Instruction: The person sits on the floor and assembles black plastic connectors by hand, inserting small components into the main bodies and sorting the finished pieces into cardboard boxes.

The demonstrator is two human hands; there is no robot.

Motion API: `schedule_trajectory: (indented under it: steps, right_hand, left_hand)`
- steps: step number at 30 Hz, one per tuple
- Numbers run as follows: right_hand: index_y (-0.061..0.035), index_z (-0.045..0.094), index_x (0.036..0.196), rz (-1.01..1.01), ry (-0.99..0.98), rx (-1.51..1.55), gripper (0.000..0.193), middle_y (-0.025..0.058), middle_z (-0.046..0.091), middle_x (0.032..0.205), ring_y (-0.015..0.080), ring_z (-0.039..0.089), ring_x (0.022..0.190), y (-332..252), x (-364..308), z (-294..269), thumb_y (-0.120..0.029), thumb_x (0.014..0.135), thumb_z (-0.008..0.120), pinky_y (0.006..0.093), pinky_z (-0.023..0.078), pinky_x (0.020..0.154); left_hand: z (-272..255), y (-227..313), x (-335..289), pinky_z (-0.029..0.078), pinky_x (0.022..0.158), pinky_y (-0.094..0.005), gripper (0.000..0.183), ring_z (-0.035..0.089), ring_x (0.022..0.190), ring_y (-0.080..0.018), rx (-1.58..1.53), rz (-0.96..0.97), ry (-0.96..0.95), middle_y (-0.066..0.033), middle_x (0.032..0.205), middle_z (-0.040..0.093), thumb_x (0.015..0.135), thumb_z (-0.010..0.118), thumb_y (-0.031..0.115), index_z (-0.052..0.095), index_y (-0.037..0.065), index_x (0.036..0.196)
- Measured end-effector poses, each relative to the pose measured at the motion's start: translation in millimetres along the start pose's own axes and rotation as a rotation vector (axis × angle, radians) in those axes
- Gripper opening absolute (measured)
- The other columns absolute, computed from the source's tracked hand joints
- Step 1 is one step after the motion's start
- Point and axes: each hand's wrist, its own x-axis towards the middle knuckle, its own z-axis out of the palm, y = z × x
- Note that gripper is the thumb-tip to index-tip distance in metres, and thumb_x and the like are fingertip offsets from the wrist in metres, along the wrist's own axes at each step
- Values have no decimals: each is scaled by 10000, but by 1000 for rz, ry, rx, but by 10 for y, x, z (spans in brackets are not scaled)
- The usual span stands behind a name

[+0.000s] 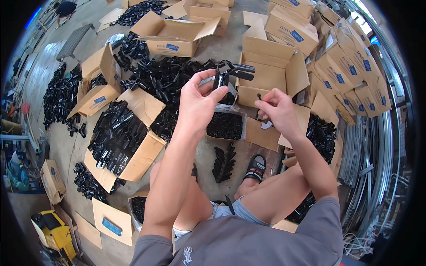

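Raised in front of me, my left hand (198, 104) grips a glossy black metal pipe connector (242, 71) with branching arms. To its right, a small black bolt (259, 96) sticks up from the pinched fingertips of my right hand (280, 113). The two hands are apart, and the bolt is not touching the connector. Beneath them stands an open box of small black parts (225, 126), too small to make out singly. On the floor between my feet, several black connectors (223, 163) lie stacked in a herringbone row.
Loose black connectors (173, 71) heap across the floor ahead. Open cartons stand around me, one at left full of connectors (117, 137) and a big one (266, 71) ahead. Closed cartons (341, 66) pile at right beside metal profiles (379, 164). A phone (112, 226) lies on cardboard; another person (66, 9) bends far left.
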Motion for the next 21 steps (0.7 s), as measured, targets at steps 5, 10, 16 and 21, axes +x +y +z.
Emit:
schedule_trajectory:
  steps: [5, 10, 16, 21]
  right_hand:
    - [-32, 515, 1211, -182, 307, 227, 232, 142, 734, 1041, 135, 705, 825, -649, -286, -45, -119, 1022, 616, 258, 553, 657]
    - [-20, 518, 1185, -412, 336, 327, 137, 194, 727, 1134, 176, 700, 1049, -479, -364, -63, -58, 1054, 534, 281, 531, 911]
    - [-1, 572, 1113, -449, 414, 333, 113, 134, 748, 1049, 141, 701, 989, -438, -314, -10, -36, 1013, 610, 273, 537, 880]
    - [19, 690, 980, -440, 431, 26, 61, 107, 761, 1026, 147, 712, 935, -308, -328, -62, -33, 950, 696, 273, 544, 838]
  left_hand:
    - [90, 26, -28, 542, 886, -265, 484, 671, 979, -127, 85, 54, -56, -123, 1137, 723, 912, 669, -62, 523, -35, 1373]
    - [255, 17, -107, 530, 946, -272, 497, 662, 1051, -129, 157, 104, -189, -143, 1183, 711, 885, 654, -131, 525, -32, 1354]
    - [371, -66, -179, 521, 975, -277, 536, 650, 1087, -123, 350, 144, -246, -141, 1233, 693, 857, 665, -156, 543, -5, 1356]
    - [462, -82, -200, 517, 993, -294, 529, 642, 1138, -145, 400, 210, -255, -147, 1266, 684, 844, 671, -160, 561, -9, 1340]
